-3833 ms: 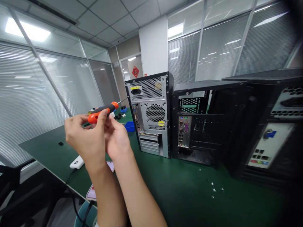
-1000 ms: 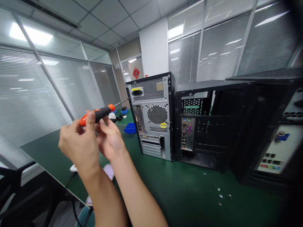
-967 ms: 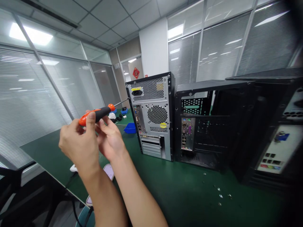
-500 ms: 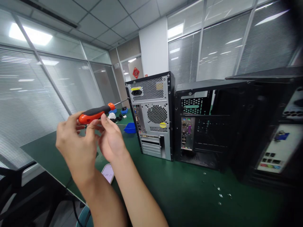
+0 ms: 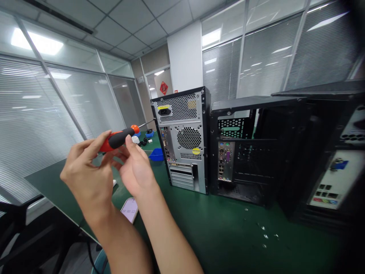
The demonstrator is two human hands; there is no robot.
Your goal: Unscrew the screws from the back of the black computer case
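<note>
A red and dark grey screwdriver (image 5: 121,139) is held level, its shaft reaching to the left rear edge of a silver-backed computer case (image 5: 185,156). The tip meets that edge near its upper part; any screw there is too small to make out. My left hand (image 5: 88,167) is closed around the rear end of the handle. My right hand (image 5: 138,163) supports the handle nearer the shaft, thumb against its side and fingers curled below. A phone (image 5: 129,210) with a running timer lies on the table under my wrists.
Right of the silver case stand a black computer case (image 5: 256,152) and another dark case (image 5: 327,175). Several loose screws (image 5: 265,236) lie on the green table (image 5: 222,239). A blue tray (image 5: 156,154) and small parts sit behind my hands.
The screwdriver handle has turned about its axis, showing more grey. My left hand has shifted slightly left and rolled; my right thumb has moved a little along the handle. The cases stay still.
</note>
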